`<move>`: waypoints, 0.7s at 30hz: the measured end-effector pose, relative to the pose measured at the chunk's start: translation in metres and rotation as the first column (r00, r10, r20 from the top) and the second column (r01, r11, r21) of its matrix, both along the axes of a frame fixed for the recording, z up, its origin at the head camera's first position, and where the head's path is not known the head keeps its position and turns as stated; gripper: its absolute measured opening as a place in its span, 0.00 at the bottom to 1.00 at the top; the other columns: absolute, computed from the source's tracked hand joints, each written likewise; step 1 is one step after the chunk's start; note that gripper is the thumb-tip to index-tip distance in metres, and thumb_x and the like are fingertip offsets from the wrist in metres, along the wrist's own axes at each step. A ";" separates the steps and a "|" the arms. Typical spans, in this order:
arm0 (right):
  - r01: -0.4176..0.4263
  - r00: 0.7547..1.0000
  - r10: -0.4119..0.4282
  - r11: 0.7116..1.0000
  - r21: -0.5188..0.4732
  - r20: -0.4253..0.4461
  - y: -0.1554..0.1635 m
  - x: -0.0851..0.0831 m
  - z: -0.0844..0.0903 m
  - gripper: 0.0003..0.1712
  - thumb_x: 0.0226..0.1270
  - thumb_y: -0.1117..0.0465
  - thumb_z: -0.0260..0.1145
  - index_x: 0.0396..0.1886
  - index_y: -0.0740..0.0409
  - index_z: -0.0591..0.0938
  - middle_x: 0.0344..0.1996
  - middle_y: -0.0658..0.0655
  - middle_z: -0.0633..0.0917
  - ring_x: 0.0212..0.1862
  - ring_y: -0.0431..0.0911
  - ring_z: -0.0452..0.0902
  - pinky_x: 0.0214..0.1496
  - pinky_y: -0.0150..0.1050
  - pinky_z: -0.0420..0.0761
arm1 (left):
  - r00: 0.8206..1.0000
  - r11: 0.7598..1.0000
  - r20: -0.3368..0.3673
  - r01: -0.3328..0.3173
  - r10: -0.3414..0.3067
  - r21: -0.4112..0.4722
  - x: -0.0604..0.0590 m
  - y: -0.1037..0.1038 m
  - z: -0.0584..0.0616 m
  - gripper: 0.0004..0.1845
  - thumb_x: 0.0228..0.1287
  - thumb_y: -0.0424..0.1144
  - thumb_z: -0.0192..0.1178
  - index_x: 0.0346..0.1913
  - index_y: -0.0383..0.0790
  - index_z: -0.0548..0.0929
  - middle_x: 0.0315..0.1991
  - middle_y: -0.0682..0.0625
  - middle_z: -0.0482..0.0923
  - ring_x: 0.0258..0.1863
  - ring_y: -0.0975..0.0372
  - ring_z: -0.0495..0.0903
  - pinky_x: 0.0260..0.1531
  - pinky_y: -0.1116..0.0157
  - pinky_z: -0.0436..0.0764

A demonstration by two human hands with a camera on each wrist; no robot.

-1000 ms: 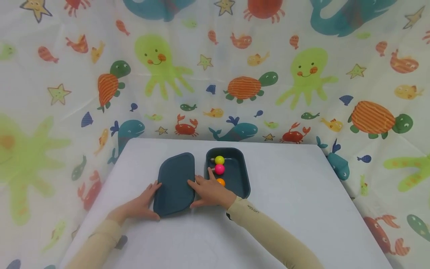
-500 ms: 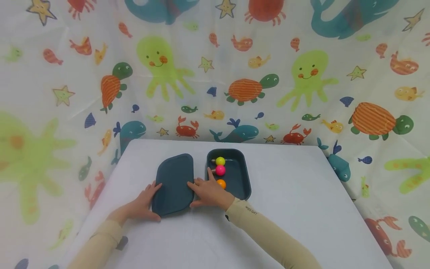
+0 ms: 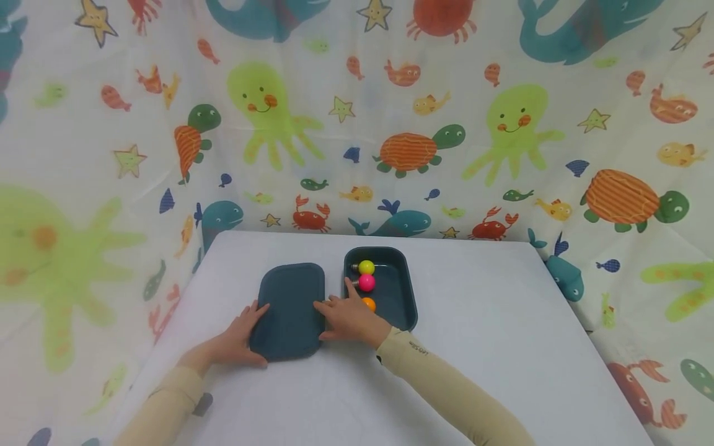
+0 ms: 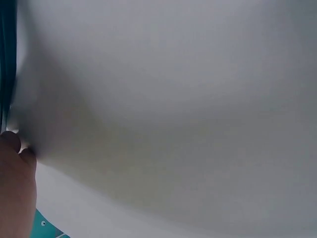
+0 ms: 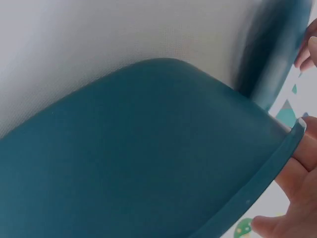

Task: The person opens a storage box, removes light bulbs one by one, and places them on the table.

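1. The lid (image 3: 289,311) now sits squarer on the tabletop (image 3: 480,347): its far edge, slanted toward 1 o'clock a second ago, runs level and reads lower and nearer the person.
2. The left hand (image 3: 237,339) keeps its grip on the lid's 7 o'clock corner, thumb on top and fingers curled at the rim; the right hand (image 3: 348,317) grasps the 3 o'clock edge, fingers hooked under the rim in the right wrist view (image 5: 292,168).
3. Judging from that, the lid is being lifted or slid between both hands, just left of the box (image 3: 390,288), not yet over it.
4. The box has not moved. Three bulbs lie in it in a row: yellow (image 3: 365,267) at 12 o'clock, pink (image 3: 365,282) in the middle, orange (image 3: 368,303) at 6 o'clock, partly hidden by the right hand.
5. The left wrist view shows mostly blank tabletop, with a fingertip and the lid's edge at 9 o'clock.
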State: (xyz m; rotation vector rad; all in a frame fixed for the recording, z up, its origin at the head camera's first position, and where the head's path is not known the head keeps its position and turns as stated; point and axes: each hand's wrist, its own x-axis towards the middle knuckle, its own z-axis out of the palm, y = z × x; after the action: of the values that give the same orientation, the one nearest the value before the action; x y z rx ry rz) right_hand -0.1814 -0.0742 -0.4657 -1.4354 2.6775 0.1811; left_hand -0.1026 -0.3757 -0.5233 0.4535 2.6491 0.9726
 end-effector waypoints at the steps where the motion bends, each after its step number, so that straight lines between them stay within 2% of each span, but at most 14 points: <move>1: -0.003 1.000 0.003 1.000 -0.006 -0.007 0.000 -0.001 0.000 0.43 0.60 0.31 0.63 0.71 0.46 0.69 0.62 0.47 0.78 0.65 0.44 0.71 0.73 0.63 0.48 | 1.000 1.000 0.003 -0.002 0.002 -0.001 -0.001 0.000 0.000 0.66 0.40 0.51 0.80 0.75 0.31 0.46 0.73 0.22 0.32 0.70 0.28 0.33 0.63 0.30 0.38; 6: -0.002 1.000 0.002 1.000 -0.029 -0.009 -0.001 -0.006 0.001 0.42 0.60 0.32 0.64 0.71 0.45 0.70 0.63 0.47 0.78 0.66 0.45 0.71 0.73 0.63 0.48 | 1.000 1.000 0.003 -0.016 0.016 -0.013 -0.008 -0.002 -0.002 0.65 0.42 0.54 0.78 0.75 0.32 0.47 0.74 0.23 0.33 0.71 0.29 0.34 0.64 0.30 0.38; 10: 0.007 1.000 -0.007 0.999 -0.042 0.004 0.000 -0.007 0.000 0.40 0.61 0.34 0.65 0.70 0.45 0.71 0.65 0.47 0.76 0.68 0.45 0.69 0.73 0.62 0.49 | 0.998 0.999 -0.035 -0.045 0.044 -0.023 -0.009 0.005 -0.005 0.61 0.48 0.55 0.74 0.75 0.31 0.47 0.73 0.23 0.34 0.71 0.28 0.36 0.63 0.30 0.40; 16: 0.049 0.999 -0.049 0.997 -0.067 -0.005 0.005 -0.010 -0.002 0.37 0.64 0.38 0.64 0.70 0.44 0.71 0.69 0.48 0.72 0.70 0.45 0.64 0.74 0.59 0.51 | 0.995 0.996 -0.055 -0.084 0.085 0.009 -0.019 0.028 -0.003 0.59 0.54 0.58 0.69 0.77 0.34 0.45 0.75 0.27 0.34 0.72 0.32 0.35 0.65 0.32 0.42; 21: 0.077 0.997 -0.077 0.986 -0.146 0.004 0.011 -0.013 0.003 0.36 0.64 0.42 0.67 0.70 0.46 0.71 0.69 0.50 0.71 0.71 0.45 0.63 0.74 0.58 0.51 | 0.997 0.997 -0.024 -0.067 0.068 0.039 -0.030 0.054 0.004 0.58 0.57 0.58 0.67 0.78 0.38 0.42 0.76 0.31 0.31 0.74 0.35 0.33 0.65 0.31 0.43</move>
State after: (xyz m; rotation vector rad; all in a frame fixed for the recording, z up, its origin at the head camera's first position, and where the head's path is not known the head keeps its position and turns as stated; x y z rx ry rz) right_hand -0.1948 -0.0628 -0.4629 -1.3652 2.7937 -0.0216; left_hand -0.1329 -0.3221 -0.5192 0.3891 2.6881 1.0454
